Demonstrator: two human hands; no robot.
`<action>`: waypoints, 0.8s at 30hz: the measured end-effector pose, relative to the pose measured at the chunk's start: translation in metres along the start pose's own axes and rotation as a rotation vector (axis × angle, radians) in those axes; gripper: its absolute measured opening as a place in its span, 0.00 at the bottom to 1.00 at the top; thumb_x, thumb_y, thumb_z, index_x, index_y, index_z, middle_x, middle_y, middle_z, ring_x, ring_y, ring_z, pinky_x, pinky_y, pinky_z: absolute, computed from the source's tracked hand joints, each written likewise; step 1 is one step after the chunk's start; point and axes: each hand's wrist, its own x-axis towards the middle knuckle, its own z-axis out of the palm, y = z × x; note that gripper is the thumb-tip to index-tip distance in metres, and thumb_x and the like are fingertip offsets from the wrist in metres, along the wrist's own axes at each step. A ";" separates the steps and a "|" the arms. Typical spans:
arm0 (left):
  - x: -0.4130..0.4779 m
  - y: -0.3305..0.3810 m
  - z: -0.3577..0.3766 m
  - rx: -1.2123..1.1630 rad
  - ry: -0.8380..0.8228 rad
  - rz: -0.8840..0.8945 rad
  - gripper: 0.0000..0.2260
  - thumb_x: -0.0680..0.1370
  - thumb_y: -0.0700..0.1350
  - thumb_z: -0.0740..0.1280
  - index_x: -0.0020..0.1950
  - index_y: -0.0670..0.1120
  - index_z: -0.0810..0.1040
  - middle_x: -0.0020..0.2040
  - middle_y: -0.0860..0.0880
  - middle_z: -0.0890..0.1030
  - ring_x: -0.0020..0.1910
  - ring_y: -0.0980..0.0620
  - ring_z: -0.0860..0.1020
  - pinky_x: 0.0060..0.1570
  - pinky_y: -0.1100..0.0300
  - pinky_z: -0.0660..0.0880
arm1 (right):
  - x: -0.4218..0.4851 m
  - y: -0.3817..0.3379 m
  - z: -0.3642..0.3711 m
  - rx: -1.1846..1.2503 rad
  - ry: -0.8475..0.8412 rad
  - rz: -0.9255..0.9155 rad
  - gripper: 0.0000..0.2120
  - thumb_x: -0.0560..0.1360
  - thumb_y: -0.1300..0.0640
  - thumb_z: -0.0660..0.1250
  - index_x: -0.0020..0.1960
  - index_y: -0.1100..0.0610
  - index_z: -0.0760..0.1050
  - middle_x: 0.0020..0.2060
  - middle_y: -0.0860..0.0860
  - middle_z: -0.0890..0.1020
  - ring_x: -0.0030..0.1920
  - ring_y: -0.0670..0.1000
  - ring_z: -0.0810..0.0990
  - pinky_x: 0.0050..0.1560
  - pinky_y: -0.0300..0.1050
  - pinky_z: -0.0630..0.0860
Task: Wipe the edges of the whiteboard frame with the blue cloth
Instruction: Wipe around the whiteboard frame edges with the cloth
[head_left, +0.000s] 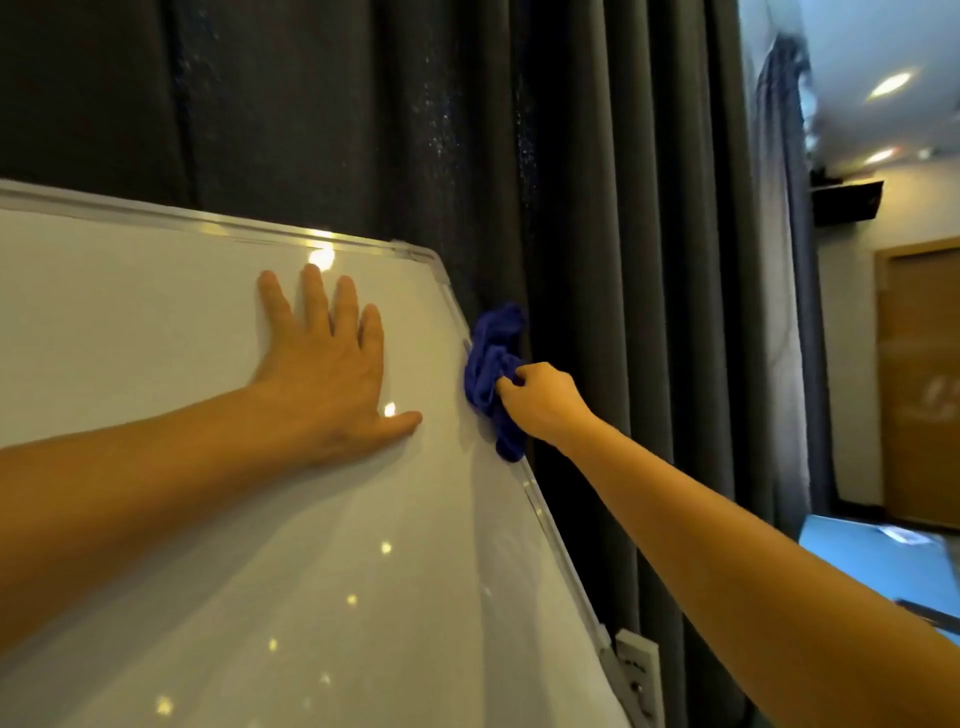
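Note:
The whiteboard (156, 322) fills the left and lower part of the view, with a silver frame (545, 525) running along its top and right edges. My left hand (324, 374) lies flat on the white surface near the top right corner, fingers spread. My right hand (540, 402) grips a bunched blue cloth (491, 364), which is pressed against the right frame edge a short way below the rounded corner. Part of the cloth hangs below my fist.
Dark grey curtains (597, 208) hang directly behind and to the right of the board. A metal bracket (636, 670) sits at the frame's lower right. A blue surface (872, 561) and a wooden door (919, 374) lie at the far right.

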 end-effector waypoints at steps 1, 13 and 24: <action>0.001 0.002 -0.001 0.007 -0.005 0.001 0.56 0.62 0.80 0.37 0.78 0.43 0.40 0.79 0.36 0.41 0.75 0.27 0.39 0.67 0.24 0.40 | -0.005 0.006 -0.007 0.078 -0.017 0.069 0.14 0.77 0.50 0.67 0.37 0.57 0.71 0.33 0.52 0.76 0.37 0.54 0.76 0.35 0.46 0.71; 0.002 0.019 0.001 0.033 -0.018 0.014 0.51 0.62 0.80 0.36 0.79 0.52 0.41 0.79 0.38 0.40 0.76 0.30 0.40 0.65 0.24 0.38 | -0.029 0.003 0.057 -0.006 0.069 -0.065 0.50 0.63 0.17 0.39 0.79 0.40 0.41 0.80 0.50 0.41 0.78 0.57 0.34 0.73 0.63 0.33; 0.002 0.055 0.008 0.012 -0.089 0.066 0.50 0.63 0.80 0.36 0.79 0.53 0.40 0.80 0.41 0.42 0.73 0.24 0.38 0.65 0.21 0.43 | -0.147 0.072 0.081 0.081 -0.037 0.187 0.54 0.63 0.18 0.39 0.80 0.49 0.46 0.81 0.50 0.48 0.79 0.57 0.37 0.75 0.60 0.39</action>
